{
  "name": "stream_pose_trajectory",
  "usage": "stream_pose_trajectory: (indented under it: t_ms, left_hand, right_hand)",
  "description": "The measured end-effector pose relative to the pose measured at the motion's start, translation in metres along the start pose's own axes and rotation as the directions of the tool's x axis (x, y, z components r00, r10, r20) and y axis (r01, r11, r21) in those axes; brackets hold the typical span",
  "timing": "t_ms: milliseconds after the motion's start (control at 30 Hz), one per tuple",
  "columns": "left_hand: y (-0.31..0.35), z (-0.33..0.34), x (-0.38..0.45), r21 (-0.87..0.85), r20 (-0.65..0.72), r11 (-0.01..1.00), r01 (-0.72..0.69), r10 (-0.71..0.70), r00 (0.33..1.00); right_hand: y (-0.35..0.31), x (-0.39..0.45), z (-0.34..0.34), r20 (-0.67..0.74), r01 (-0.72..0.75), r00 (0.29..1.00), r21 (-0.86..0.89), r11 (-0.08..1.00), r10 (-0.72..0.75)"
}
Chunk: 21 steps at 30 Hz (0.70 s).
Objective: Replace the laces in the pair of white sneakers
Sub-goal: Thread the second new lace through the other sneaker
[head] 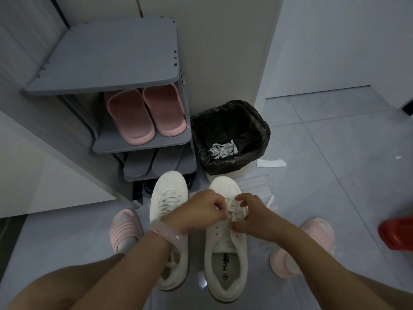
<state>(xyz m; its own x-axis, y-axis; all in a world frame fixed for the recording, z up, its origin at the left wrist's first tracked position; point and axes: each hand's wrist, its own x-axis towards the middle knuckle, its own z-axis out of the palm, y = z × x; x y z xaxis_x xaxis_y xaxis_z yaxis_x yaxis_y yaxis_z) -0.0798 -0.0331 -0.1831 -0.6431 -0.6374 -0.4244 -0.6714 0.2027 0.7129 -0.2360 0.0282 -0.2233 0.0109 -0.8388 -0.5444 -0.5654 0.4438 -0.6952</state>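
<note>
The floor (335, 153) is pale grey tile with thin joint lines, dimly lit; on it two white sneakers stand side by side, toes pointing away from the person, the left sneaker (169, 198) already laced and partly hidden under the forearm, the right sneaker (225, 242) with its insole label showing. Both hands work over the upper eyelets of the right sneaker; the left hand (201, 209) has its fingers curled and pinches the white lace (233, 209), and the right hand (252, 215) pinches the same lace between thumb and fingertips just beside it; a translucent bracelet (169, 231) circles the left wrist. Just beyond the toes a bin lined with a black bag (230, 135) stands against a beige wall (223, 52); a tangle of old white laces (223, 149) lies inside it. Left of the bin a grey shoe rack (107, 54) holds pink slippers (145, 115) on the upper shelf and grey slippers (143, 164) on the shelf below; dark shoes sit at the bottom, too shadowed to make out. The person's feet, in pink slippers, flank the sneakers; scraps of white paper (271, 163) lie on the tile right of the bin; a red object (397, 233) is cut off at the right edge.
</note>
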Motion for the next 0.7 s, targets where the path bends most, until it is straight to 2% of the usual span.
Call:
stream_pose_trajectory:
  t_ms: [100,167,233,333,367,433,500,533,567,600,667,700]
  left_hand:
    - [0.009,-0.034,-0.015,0.010,0.286,0.994,-0.111,0.103,0.953]
    - [0.010,-0.039,-0.020,0.045,0.363,0.991,-0.128,0.103,0.926]
    - [0.011,-0.034,-0.020,0.009,0.359,0.993,-0.120,0.109,0.927]
    - [0.014,-0.023,-0.013,-0.087,0.142,0.991,-0.102,0.114,0.983]
    - [0.016,-0.022,-0.011,-0.152,0.057,0.984,-0.092,0.102,0.993]
    - [0.021,-0.018,-0.006,-0.290,-0.086,0.951,-0.107,0.086,0.993]
    - [0.017,-0.012,0.005,-0.292,-0.254,0.949,-0.118,0.042,0.966]
    - [0.012,-0.009,0.011,-0.240,-0.335,0.967,-0.087,0.002,0.942]
    - [0.007,-0.005,0.016,-0.177,-0.395,0.984,-0.035,-0.038,0.918]
    - [0.002,0.000,0.020,-0.119,-0.421,0.993,0.022,-0.070,0.904]
    - [-0.006,0.013,0.027,0.029,-0.379,0.995,0.093,-0.076,0.922]
    - [-0.006,0.020,0.029,0.124,-0.332,0.987,0.103,-0.056,0.942]
  right_hand:
    - [0.000,0.001,0.000,0.029,-0.030,0.999,0.010,0.999,0.030]
    - [-0.002,0.001,0.000,0.033,-0.033,0.999,0.007,0.999,0.033]
    - [-0.003,-0.003,-0.001,0.012,-0.002,1.000,-0.047,0.999,0.003]
    - [-0.009,-0.009,-0.001,-0.008,0.233,0.970,-0.258,0.938,-0.243]
    - [-0.011,-0.011,0.000,0.011,0.317,0.946,-0.235,0.919,-0.323]
    - [-0.018,-0.020,-0.003,0.001,0.375,0.927,-0.011,0.927,-0.375]
    - [-0.025,-0.027,-0.017,-0.078,0.330,0.944,0.261,0.907,-0.321]
    - [-0.027,-0.031,-0.029,-0.152,0.314,0.949,0.411,0.856,-0.276]
    - [-0.028,-0.036,-0.043,-0.233,0.323,0.945,0.562,0.761,-0.229]
    - [-0.029,-0.040,-0.059,-0.306,0.359,0.932,0.699,0.618,-0.195]
    - [-0.027,-0.050,-0.091,-0.433,0.455,0.890,0.837,0.304,-0.140]
    - [-0.024,-0.053,-0.105,-0.490,0.497,0.867,0.842,0.209,-0.088]
